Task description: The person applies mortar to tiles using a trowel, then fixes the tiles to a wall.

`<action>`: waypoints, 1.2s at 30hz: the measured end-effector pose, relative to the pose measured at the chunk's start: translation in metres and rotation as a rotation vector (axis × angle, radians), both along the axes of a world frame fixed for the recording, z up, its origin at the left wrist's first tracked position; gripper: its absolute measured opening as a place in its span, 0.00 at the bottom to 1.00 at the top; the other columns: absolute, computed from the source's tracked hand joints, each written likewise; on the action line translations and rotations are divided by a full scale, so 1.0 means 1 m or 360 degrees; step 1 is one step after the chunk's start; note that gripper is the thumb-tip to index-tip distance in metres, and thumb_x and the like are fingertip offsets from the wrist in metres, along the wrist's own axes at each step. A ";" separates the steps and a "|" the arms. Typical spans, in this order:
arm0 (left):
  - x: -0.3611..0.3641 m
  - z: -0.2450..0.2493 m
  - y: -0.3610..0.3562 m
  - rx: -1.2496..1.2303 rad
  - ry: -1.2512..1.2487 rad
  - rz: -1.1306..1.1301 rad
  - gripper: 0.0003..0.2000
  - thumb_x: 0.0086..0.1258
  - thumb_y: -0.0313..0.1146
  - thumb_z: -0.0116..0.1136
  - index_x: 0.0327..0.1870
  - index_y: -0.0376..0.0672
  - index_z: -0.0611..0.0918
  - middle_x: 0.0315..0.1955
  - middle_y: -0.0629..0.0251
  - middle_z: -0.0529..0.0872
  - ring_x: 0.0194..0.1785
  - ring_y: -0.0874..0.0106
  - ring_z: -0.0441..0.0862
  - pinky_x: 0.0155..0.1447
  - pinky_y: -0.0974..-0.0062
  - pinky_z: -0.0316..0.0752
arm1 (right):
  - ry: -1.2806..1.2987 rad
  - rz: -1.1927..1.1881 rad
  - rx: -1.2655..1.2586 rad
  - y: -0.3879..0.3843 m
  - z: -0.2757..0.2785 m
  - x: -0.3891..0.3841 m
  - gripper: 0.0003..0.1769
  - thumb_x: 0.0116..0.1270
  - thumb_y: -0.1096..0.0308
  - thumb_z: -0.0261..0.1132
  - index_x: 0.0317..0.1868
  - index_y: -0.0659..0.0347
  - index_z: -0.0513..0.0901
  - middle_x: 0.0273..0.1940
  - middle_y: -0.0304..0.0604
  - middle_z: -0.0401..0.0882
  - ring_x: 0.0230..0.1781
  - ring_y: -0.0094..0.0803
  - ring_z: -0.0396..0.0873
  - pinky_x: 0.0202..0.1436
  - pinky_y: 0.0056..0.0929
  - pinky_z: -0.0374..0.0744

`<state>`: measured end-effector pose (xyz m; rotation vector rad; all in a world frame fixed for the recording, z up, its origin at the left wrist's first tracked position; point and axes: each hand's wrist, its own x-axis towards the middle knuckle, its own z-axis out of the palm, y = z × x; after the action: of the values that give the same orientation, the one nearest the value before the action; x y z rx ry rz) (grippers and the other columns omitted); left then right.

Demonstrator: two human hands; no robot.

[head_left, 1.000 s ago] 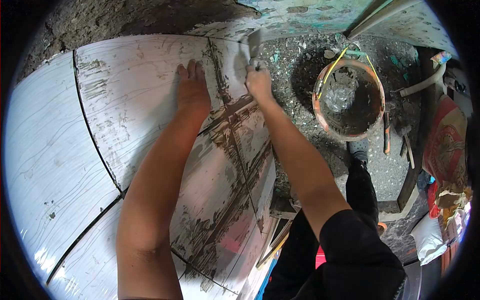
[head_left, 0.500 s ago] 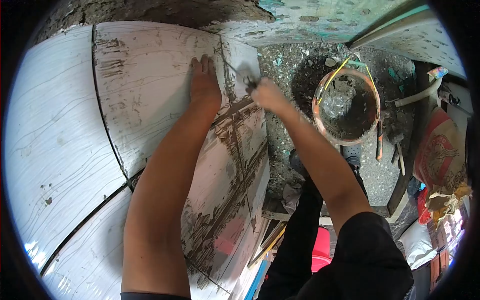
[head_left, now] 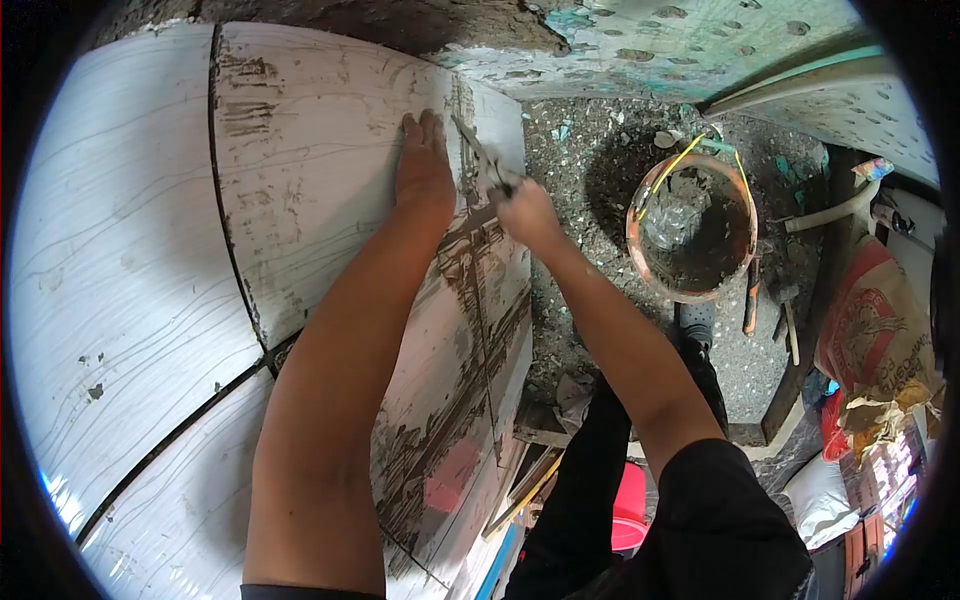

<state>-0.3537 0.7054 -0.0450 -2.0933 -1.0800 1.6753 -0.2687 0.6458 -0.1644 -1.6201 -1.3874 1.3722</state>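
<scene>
My left hand (head_left: 425, 165) lies flat on a large white tile (head_left: 310, 150) with thin wavy lines, its fingers stretched out. Just to its right, my right hand (head_left: 527, 212) grips the handle of a trowel (head_left: 482, 155). The blade points up and left, against or close to the mortar-smeared joint beside a narrow tile strip (head_left: 500, 118). Below both hands, brown mortar streaks (head_left: 465, 245) cover the lower tiles. My right fingers hide most of the trowel's handle.
An orange-rimmed bucket (head_left: 640, 255) with a yellow handle holds grey mortar and a clear plastic piece. Beside it are an orange-handled tool (head_left: 751, 300) and a hammer (head_left: 790, 325). A torn paper sack (head_left: 875, 330) stands at right; a pink bucket (head_left: 629, 505) sits below.
The trowel blade now shows more clearly, angled up-left along the joint, and my right hand has shifted slightly down. My left hand stays flat on the tile. The view has shifted a little.
</scene>
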 end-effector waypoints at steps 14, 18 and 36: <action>0.024 0.016 0.000 -0.0036 0.0058 0.0142 0.44 0.54 0.54 0.56 0.64 0.34 0.52 0.66 0.58 0.49 0.70 0.64 0.39 0.69 0.61 0.34 | 0.0229 -0.0440 -0.0689 -0.131 0.001 0.175 0.18 0.57 0.60 0.58 0.47 0.59 0.74 0.33 0.55 0.78 0.30 0.46 0.77 0.35 0.37 0.74; 0.017 0.012 -0.003 0.0002 -0.0025 0.0112 0.43 0.54 0.54 0.56 0.64 0.34 0.55 0.66 0.58 0.50 0.70 0.63 0.40 0.69 0.60 0.35 | -0.0735 0.0134 -0.0397 -0.162 -0.079 0.293 0.13 0.59 0.63 0.54 0.38 0.60 0.79 0.35 0.52 0.78 0.32 0.43 0.79 0.34 0.34 0.76; 0.020 0.013 -0.003 0.0020 -0.0090 0.0100 0.43 0.52 0.52 0.59 0.63 0.32 0.57 0.65 0.57 0.52 0.69 0.64 0.42 0.69 0.62 0.37 | 0.0207 0.0999 -0.1250 -0.093 -0.131 0.329 0.26 0.49 0.63 0.63 0.51 0.60 0.75 0.30 0.42 0.75 0.25 0.27 0.72 0.22 0.24 0.73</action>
<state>-0.3338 0.7025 -0.0316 -2.1323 -1.1818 1.6418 0.0601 0.5529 -0.2954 -1.5228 -1.4259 2.5890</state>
